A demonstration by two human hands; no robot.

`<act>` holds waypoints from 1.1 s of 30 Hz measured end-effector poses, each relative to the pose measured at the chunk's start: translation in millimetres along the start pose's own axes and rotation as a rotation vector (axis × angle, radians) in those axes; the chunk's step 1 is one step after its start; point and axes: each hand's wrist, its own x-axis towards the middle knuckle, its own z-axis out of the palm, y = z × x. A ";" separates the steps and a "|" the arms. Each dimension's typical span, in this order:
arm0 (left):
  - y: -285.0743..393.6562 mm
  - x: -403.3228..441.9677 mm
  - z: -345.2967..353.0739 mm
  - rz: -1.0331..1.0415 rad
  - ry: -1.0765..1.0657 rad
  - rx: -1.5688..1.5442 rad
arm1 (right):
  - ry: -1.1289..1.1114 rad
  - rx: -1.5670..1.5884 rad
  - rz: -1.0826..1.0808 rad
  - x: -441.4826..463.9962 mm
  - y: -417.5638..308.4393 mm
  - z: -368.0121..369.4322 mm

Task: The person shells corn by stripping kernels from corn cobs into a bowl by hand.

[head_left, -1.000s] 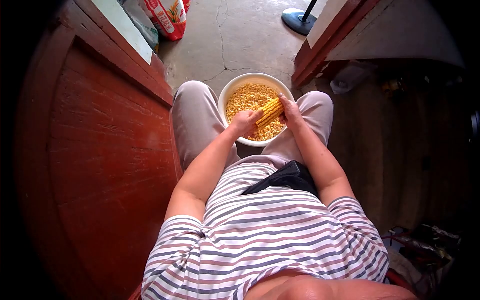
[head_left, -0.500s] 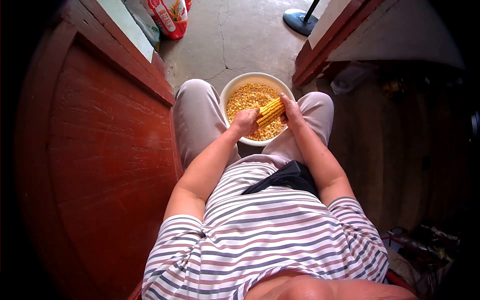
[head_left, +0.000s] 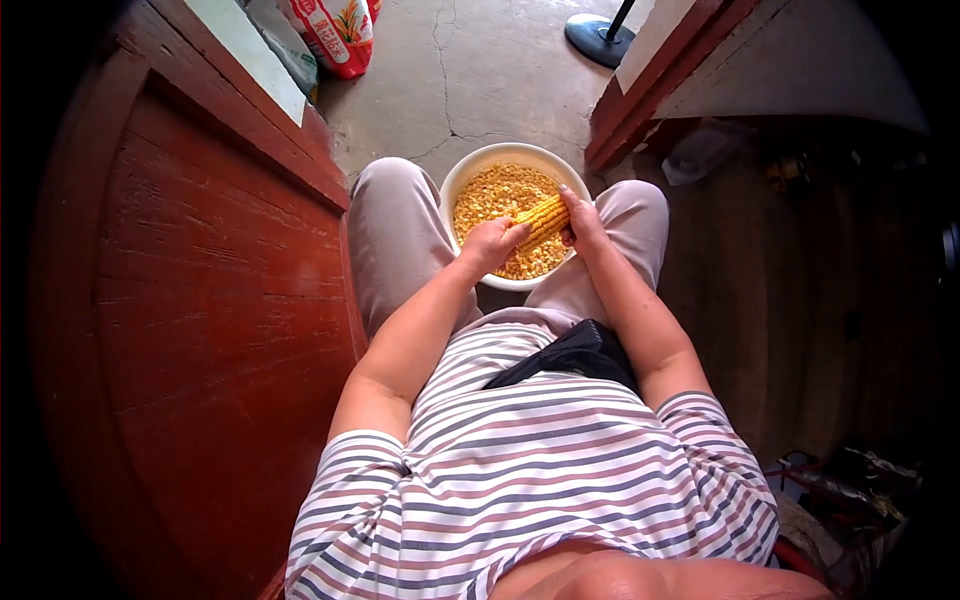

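Observation:
A yellow corn cob (head_left: 543, 222) is held at a slant between my two hands, with rows of kernels showing along it. My left hand (head_left: 493, 244) is closed around its lower left end, the thumb lying on the kernels. At the upper right end, my right hand (head_left: 584, 222) grips the cob, thumb on top. Directly beneath is a white basin (head_left: 463, 178) between my knees. Loose corn kernels (head_left: 500, 190) cover its bottom. The fingers under the cob are partly hidden.
A red wooden door (head_left: 220, 290) stands close on my left. Ahead lie a cracked concrete floor (head_left: 420, 90), a red printed bag (head_left: 335, 35) and a round black stand base (head_left: 598, 42). A clear plastic bag (head_left: 700, 155) rests at the right beyond the door frame.
My left thumb has shifted slightly up and right over the end of the cob. The right hand and the basin stay nearly the same.

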 end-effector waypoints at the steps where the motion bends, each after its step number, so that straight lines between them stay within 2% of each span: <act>1: -0.6 0.1 0.0 -0.054 -0.024 -0.136 | -0.001 0.000 0.000 0.4 0.5 -0.1; 5: -9.5 4.7 -2.2 -0.057 -0.058 -0.256 | 0.008 0.012 0.024 -7.9 -8.1 3.5; 7: -14.4 6.4 -3.4 -0.040 -0.063 -0.432 | 0.002 0.012 0.029 -7.0 -8.2 3.2; 11: 2.8 -1.3 -4.5 -0.075 0.107 -0.324 | -0.073 0.088 -0.046 -2.1 -4.4 1.0; 13: 3.5 -0.2 -4.6 0.012 0.147 -0.251 | -0.080 0.094 -0.042 -1.7 -4.4 0.8; 14: -1.1 2.5 -3.5 0.011 0.146 -0.250 | -0.081 0.082 -0.048 -1.3 -3.9 0.8; 16: -13.8 9.1 0.0 -0.170 0.027 -0.210 | -0.080 0.071 -0.052 -0.8 -2.9 0.7; 19: -11.2 6.2 0.7 -0.160 -0.049 -0.330 | -0.084 0.021 -0.053 -2.0 -3.3 2.1; 22: -14.5 8.9 -4.0 -0.134 -0.147 -0.245 | -0.033 0.043 -0.016 -5.1 -6.7 3.8; 32: -1.4 0.5 -2.2 -0.063 -0.056 -0.419 | 0.022 0.024 -0.028 -5.1 -7.2 2.1; 33: -0.2 2.0 -6.0 -0.048 -0.062 -0.210 | 0.011 0.027 -0.021 -4.1 -6.2 0.9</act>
